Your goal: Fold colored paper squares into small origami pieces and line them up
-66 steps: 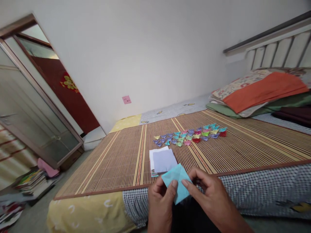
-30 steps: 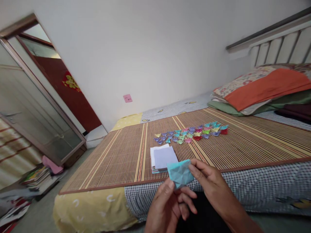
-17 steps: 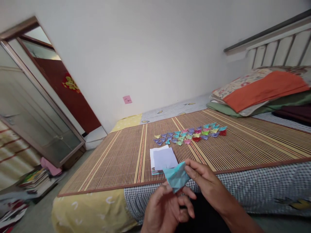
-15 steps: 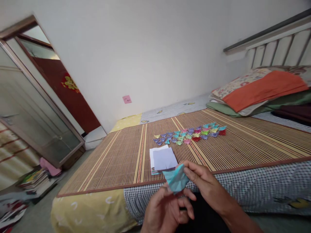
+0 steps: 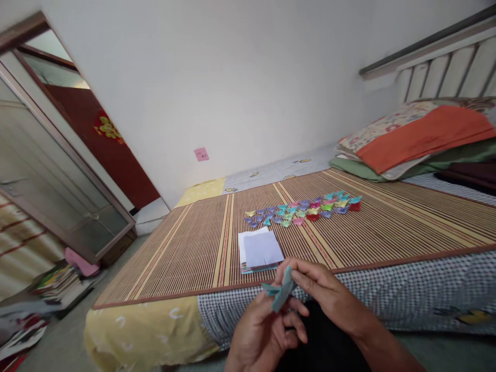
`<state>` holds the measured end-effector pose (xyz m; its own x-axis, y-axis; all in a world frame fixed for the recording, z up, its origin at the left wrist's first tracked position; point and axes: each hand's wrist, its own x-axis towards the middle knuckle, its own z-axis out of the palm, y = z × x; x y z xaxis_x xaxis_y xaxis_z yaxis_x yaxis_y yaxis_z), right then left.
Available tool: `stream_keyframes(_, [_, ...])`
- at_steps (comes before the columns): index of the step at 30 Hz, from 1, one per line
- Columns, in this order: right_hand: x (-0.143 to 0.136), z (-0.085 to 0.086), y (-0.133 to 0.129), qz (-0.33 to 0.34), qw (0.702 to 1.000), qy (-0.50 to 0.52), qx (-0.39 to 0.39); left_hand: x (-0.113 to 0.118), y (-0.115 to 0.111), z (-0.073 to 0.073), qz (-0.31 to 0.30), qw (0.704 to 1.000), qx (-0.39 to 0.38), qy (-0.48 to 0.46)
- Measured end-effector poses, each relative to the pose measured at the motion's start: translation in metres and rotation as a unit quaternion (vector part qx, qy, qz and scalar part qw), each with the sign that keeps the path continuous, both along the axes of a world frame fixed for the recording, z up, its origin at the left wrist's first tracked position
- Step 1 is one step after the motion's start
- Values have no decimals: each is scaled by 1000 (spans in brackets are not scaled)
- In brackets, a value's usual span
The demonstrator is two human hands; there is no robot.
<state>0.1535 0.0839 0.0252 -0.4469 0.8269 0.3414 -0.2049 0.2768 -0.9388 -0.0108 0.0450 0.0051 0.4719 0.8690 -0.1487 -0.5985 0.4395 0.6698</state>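
A small folded teal paper (image 5: 282, 290) is held between my two hands at the front edge of the bed, its flaps seen nearly edge-on. My right hand (image 5: 325, 287) pinches its right side between thumb and fingers. My left hand (image 5: 261, 328) is below and to the left, palm up, its thumb and index finger at the paper's left part and the other fingers curled loosely. Just beyond the hands lies a stack of square paper sheets (image 5: 263, 249), lavender and white on top. Farther back, several small folded paper pieces (image 5: 298, 212) of many colours sit in rows.
A striped mat (image 5: 186, 253) covers the bed. Pillows with an orange cloth (image 5: 426, 137) are piled at the right. A pink note (image 5: 201, 154) is on the wall. Books (image 5: 58, 284) lie on the floor at the left, near a door.
The teal paper has turned from showing a broad face to a narrower, edge-on view. Both hands stay almost in place around it, and the camera view has shifted slightly.
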Motion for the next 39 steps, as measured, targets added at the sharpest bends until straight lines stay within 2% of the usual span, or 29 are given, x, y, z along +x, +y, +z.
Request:
stream_keyframes(2, [0,-1,0,-19,1000,-20,1,4,-1,1,49,998,8,33])
stream_keyframes(3, [1,-2,0,-51,998,-31,16,6,-1,2,84,995,12,48])
stream_keyframes(6, [7,-5,-3,-178,974,-77,117,8,0,7,197,977,10,79])
stream_keyframes(7, [9,-7,-4,-199,963,-98,151,8,0,9,227,971,4,80])
stream_keyframes(10, [15,-10,-10,-181,952,-153,196,6,-1,14,265,962,-9,59])
stream_keyframes(15, [8,-12,-16,-157,958,-165,176,8,-6,19,269,962,20,31])
stream_keyframes(20, [-3,-13,-14,-218,955,-125,158,8,-10,13,222,969,79,74])
stream_keyframes(24, [-10,-12,-12,-254,947,-112,161,5,-11,9,197,964,107,142])
stream_keyframes(30, [-16,-12,-14,-281,941,-126,139,9,-9,9,238,953,97,161])
stream_keyframes(36, [-14,-18,-11,-296,948,-109,42,8,-4,8,238,953,96,162])
stream_keyframes(39, [-9,-12,-9,-263,957,-117,29,3,-3,6,230,946,115,197])
